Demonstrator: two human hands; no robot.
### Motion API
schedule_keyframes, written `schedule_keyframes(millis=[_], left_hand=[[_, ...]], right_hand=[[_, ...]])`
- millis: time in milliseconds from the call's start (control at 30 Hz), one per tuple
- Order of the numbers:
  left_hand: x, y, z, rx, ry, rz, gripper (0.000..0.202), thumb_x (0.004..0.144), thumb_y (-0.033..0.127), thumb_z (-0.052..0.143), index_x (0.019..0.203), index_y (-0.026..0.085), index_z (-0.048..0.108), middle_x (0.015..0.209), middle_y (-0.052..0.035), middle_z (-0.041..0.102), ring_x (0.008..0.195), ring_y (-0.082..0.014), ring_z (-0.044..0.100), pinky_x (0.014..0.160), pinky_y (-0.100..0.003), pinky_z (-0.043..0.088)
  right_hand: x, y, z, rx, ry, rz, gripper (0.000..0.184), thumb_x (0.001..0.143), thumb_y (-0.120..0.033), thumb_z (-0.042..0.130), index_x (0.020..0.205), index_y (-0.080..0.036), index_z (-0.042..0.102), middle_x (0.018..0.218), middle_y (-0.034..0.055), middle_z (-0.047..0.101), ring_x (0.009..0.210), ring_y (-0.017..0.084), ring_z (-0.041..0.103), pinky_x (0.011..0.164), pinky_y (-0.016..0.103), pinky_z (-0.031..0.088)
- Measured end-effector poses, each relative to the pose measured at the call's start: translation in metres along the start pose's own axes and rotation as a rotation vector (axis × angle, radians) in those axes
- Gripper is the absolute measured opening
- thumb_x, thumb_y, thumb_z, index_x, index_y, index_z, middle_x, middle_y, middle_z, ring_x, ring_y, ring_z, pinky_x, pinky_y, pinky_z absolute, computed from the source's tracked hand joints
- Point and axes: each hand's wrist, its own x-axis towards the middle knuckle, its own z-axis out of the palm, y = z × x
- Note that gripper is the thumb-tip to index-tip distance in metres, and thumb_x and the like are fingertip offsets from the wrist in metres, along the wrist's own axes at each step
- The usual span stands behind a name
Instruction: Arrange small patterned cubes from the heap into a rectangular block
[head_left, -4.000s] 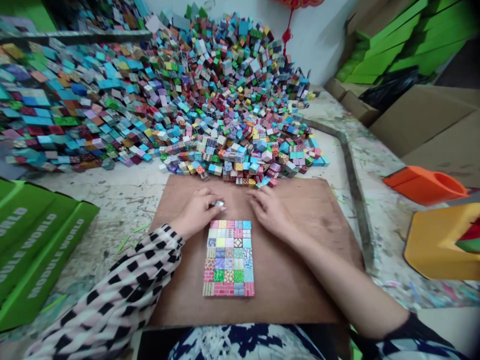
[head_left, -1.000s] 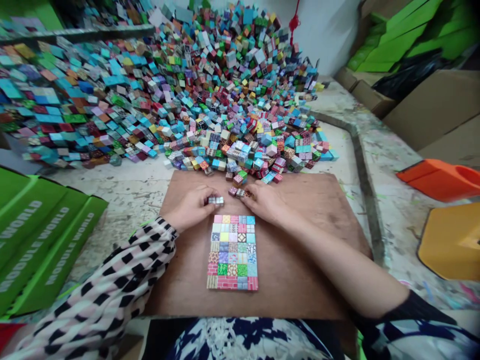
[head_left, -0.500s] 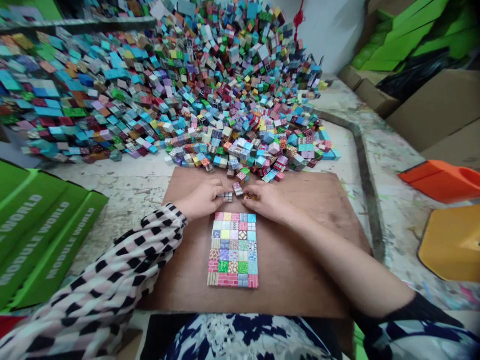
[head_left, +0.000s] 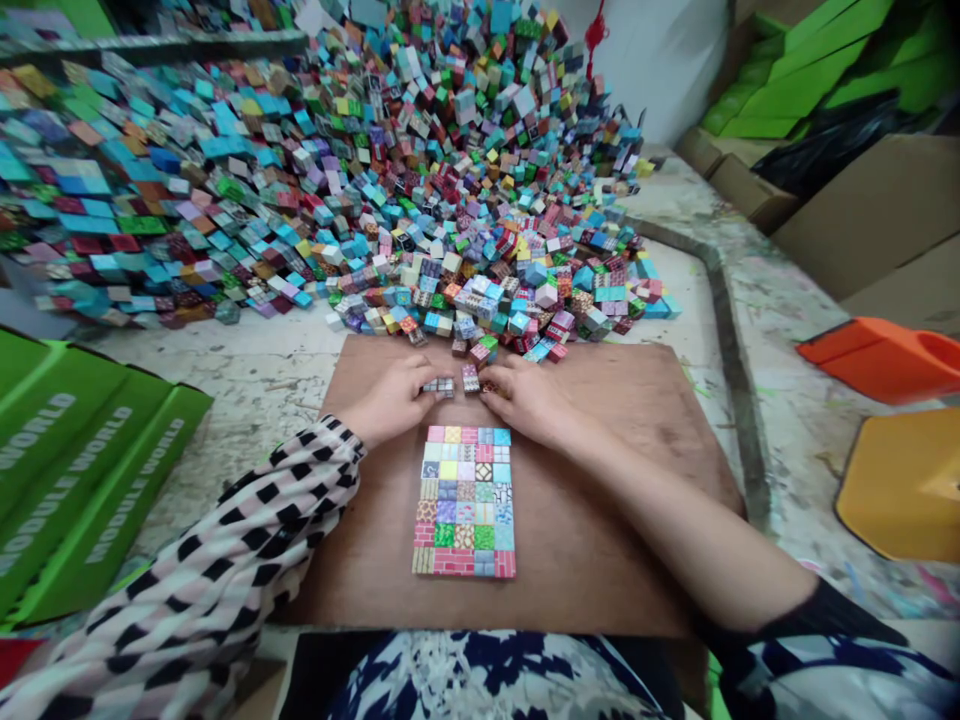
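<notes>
On the brown board (head_left: 600, 520) lies a flat rectangle of patterned cubes (head_left: 465, 500), set edge to edge in rows. Beyond its far edge, my left hand (head_left: 397, 398) has its fingers closed on a grey-and-white patterned block (head_left: 439, 386). My right hand (head_left: 523, 398) pinches a small brown-orange patterned block (head_left: 489, 387), mostly covered by the fingers. Between the two hands sits a pink-and-white patterned block (head_left: 470, 378), close to the right fingertips; whether they touch it I cannot tell.
A large heap of coloured cubes (head_left: 450, 200) spreads across the back, spilling onto the board's far edge. Green boxes (head_left: 97, 480) stand at the left. An orange scoop (head_left: 877, 358), a yellow object (head_left: 900, 487) and cardboard boxes (head_left: 877, 220) are at the right.
My left hand has shifted slightly left with the grey-and-white block, widening the gap to the pink-and-white block. That block now stands straighter. The right hand has barely moved.
</notes>
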Motion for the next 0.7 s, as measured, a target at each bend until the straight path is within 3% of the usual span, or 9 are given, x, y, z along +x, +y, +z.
schedule_keyframes(millis=[233, 400, 700], left_hand=[[0.005, -0.003, 0.004, 0.058, 0.039, -0.053, 0.027, 0.089, 0.023, 0.057, 0.113, 0.019, 0.067, 0.091, -0.0052, 0.059, 0.090, -0.0202, 0.057, 0.085, -0.036, 0.046], [0.006, -0.003, 0.006, 0.061, 0.047, -0.057, 0.029, 0.088, 0.025, 0.060, 0.115, 0.018, 0.067, 0.089, -0.0049, 0.058, 0.088, -0.0203, 0.057, 0.085, -0.036, 0.047], [0.005, 0.000, 0.004, 0.032, 0.019, -0.039, 0.030, 0.089, 0.024, 0.057, 0.118, 0.018, 0.065, 0.094, -0.0058, 0.057, 0.096, -0.0221, 0.055, 0.088, -0.038, 0.044]], right_hand=[[0.008, -0.019, 0.000, -0.147, 0.034, 0.155, 0.047, 0.090, -0.057, 0.047, 0.113, -0.020, 0.066, 0.108, 0.0127, 0.063, 0.094, 0.028, 0.061, 0.073, 0.036, 0.045], [0.010, -0.018, 0.003, -0.142, 0.021, 0.128, 0.039, 0.094, -0.045, 0.043, 0.114, -0.024, 0.068, 0.107, 0.0117, 0.063, 0.093, 0.027, 0.060, 0.075, 0.036, 0.044], [0.002, -0.003, -0.006, -0.113, -0.054, 0.019, 0.034, 0.097, -0.041, 0.045, 0.121, -0.027, 0.066, 0.108, 0.0111, 0.058, 0.100, 0.025, 0.057, 0.081, 0.034, 0.043]])
